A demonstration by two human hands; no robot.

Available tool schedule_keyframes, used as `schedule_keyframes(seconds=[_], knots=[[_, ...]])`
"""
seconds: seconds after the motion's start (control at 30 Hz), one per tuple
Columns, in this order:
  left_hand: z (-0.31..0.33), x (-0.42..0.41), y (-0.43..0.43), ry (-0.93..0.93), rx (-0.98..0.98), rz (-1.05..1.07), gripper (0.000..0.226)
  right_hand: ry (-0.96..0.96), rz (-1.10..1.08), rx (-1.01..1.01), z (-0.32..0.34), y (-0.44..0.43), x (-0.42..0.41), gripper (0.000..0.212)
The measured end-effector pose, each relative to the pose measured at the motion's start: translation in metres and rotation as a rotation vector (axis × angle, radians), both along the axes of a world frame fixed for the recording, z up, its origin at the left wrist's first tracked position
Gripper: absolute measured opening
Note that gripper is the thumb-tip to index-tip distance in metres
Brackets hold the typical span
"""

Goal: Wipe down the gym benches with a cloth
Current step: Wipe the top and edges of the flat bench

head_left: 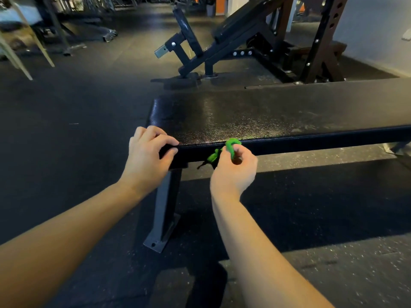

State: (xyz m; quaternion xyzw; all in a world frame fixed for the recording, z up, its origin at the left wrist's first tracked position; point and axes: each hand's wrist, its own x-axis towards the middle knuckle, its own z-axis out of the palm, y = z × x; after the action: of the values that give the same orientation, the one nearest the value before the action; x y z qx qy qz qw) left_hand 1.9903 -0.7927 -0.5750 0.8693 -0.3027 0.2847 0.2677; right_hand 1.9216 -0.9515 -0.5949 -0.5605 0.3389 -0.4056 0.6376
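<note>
I read no text, label, brand or number on the bench (244, 112) or anywhere else in view.

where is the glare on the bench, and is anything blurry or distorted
Head view: a pale sheen crosses the bench pad; the green cloth in the right hand is sharp; the far equipment is dim and soft; the rack leans, wide-angle distortion.

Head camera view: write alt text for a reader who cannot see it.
A person's right hand holds a bunched green cloth against the near edge of a black flat bench, while the left hand grips the bench's end corner. An incline bench stands beyond on dark gym floor.
</note>
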Motion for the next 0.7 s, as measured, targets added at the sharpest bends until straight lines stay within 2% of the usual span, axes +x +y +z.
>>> schedule_keyframes(seconds=[0.1,0.23,0.33,0.5,0.7], knots=[[0.001,-0.002,0.030,0.053,-0.001,0.065,0.015,-0.027,0.056,0.041,0.002,0.035,0.003,0.014],[0.004,-0.011,0.052,0.231,-0.069,0.110,0.006,-0.041,0.121,0.070,0.007,0.064,0.006,0.020],[0.007,-0.017,0.066,0.409,-0.133,0.092,0.008,-0.021,0.319,0.028,0.007,0.090,0.002,0.020],[0.009,-0.023,0.083,0.715,-0.278,-0.035,0.023,0.012,0.603,-0.019,0.003,0.113,-0.002,0.017],[-0.002,-0.019,0.099,0.732,-0.437,0.031,0.024,0.032,0.955,-0.056,0.018,0.123,-0.009,0.036]])
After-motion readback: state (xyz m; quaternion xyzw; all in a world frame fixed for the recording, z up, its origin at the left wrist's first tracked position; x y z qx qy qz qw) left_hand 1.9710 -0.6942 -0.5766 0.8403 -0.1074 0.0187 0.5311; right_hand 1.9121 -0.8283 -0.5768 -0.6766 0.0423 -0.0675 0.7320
